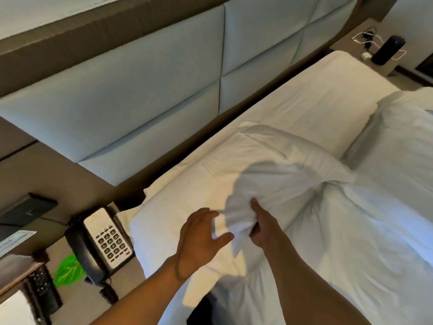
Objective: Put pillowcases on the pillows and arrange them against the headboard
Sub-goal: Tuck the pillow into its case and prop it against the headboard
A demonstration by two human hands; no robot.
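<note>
A white pillow lies on the bed near the padded headboard, partly wrapped in a white pillowcase that is bunched at its near end. My right hand grips the bunched cloth from the right. On the left side of the same bunch is my left hand, its fingers curled around the pillowcase edge. A second white pillow rests further right on the bed.
The mattress carries a cream sheet and a rumpled white duvet. To the left, a bedside table holds a telephone, a remote and a green leaf-shaped item. A far bedside table has a dark cylinder and cables.
</note>
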